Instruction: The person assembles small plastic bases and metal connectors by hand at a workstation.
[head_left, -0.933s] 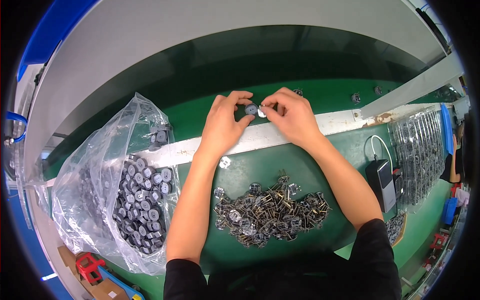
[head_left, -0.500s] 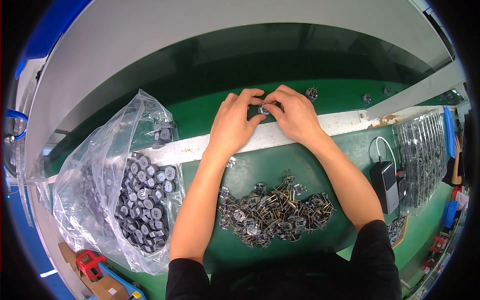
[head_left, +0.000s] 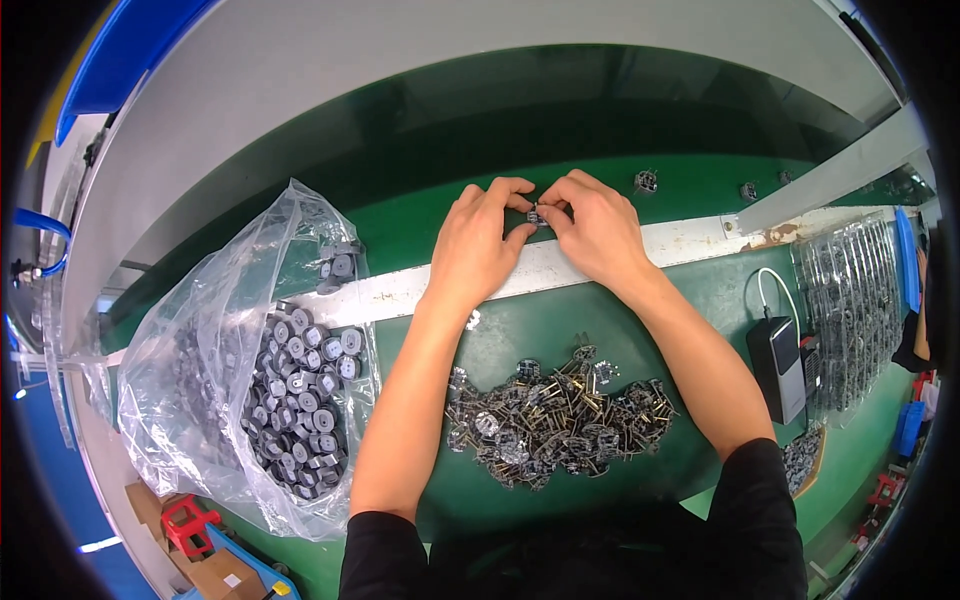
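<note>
Over the white metal rail, my left hand (head_left: 476, 242) and my right hand (head_left: 598, 232) meet at a small round electronic part (head_left: 537, 217), dark and silvery. The right thumb and forefinger pinch it. My left thumb and fingers close on its other side, covering much of it. Below my hands, between the forearms, lies a heap of small round circuit boards with brass-coloured pins (head_left: 560, 420). Left of my left forearm, an open clear plastic bag (head_left: 180, 400) holds many grey round plastic housings (head_left: 300, 400).
On the green surface past the rail (head_left: 390, 295) stand a few assembled parts (head_left: 646, 181). A black and grey power bank (head_left: 778, 370) with a white cable is at right, beside stacked clear trays (head_left: 850, 320). A slanted metal post (head_left: 830, 185) rises at far right. Some grey housings (head_left: 340, 265) lie by the bag.
The whole view has shifted slightly, so things appear a little further right. My hands stay together at the small part, with only slight finger movement.
</note>
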